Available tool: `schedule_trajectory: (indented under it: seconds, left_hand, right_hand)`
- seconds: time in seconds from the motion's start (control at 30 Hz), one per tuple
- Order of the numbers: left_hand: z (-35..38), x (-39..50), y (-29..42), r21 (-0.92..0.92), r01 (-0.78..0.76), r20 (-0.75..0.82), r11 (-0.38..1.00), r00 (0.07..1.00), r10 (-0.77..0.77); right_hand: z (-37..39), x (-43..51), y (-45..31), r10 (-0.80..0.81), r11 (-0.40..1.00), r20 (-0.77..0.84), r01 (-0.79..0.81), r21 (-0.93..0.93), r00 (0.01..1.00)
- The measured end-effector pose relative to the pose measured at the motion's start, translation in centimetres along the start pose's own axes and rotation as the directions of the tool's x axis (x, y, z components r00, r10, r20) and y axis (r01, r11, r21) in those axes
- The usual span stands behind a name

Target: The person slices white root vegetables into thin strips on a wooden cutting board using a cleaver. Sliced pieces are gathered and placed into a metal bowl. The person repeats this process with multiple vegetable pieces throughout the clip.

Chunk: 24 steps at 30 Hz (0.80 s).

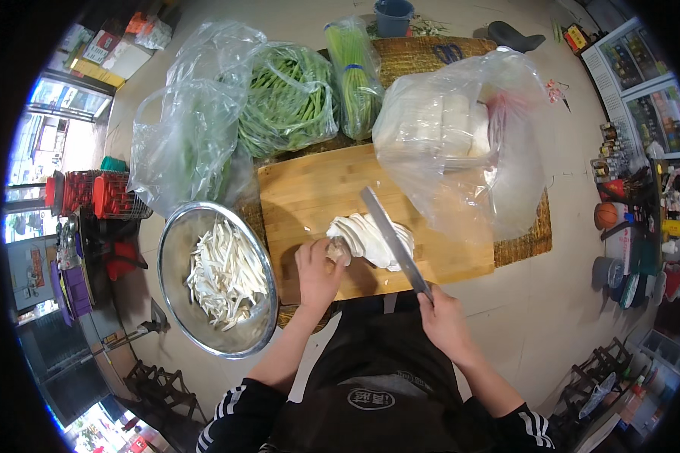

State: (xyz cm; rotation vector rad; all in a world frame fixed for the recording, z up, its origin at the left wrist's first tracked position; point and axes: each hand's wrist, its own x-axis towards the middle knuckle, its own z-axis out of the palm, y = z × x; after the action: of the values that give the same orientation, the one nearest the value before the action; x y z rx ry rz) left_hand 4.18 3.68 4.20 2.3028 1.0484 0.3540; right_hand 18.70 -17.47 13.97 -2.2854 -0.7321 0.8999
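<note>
On a bamboo cutting board lies a fanned row of thin white slices, perhaps king oyster mushroom. A brownish end piece sits at the row's left end, with the fingers of my left hand around it. My right hand grips the handle of a cleaver, whose long blade slants up and left over the right part of the slices. Left of the board, a tilted steel bowl holds a heap of thin white strips. Small white scraps dot the board.
Behind the board lie clear bags of green stems, a bagged bundle with a blue band, and blue-handled scissors. A large bag of white pieces overlaps the board's right side. A grey bucket stands beyond.
</note>
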Motion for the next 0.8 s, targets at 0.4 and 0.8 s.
schedule_trajectory:
  seconds: [0.4, 0.8]
  left_hand:
    - [4.0, 6.3, 4.7, 0.155, -0.597, 0.595, 0.787, 0.693, 0.408]
    - [6.5, 3.6, 6.1, 0.226, -0.667, 0.494, 0.710, 0.707, 0.507]
  right_hand:
    - [-1.3, -2.4, 5.1, 0.144, 0.980, -0.077, -0.153, -0.129, 0.987]
    - [-1.0, -2.0, 5.7, 0.141, 0.985, -0.134, -0.153, -0.084, 0.981]
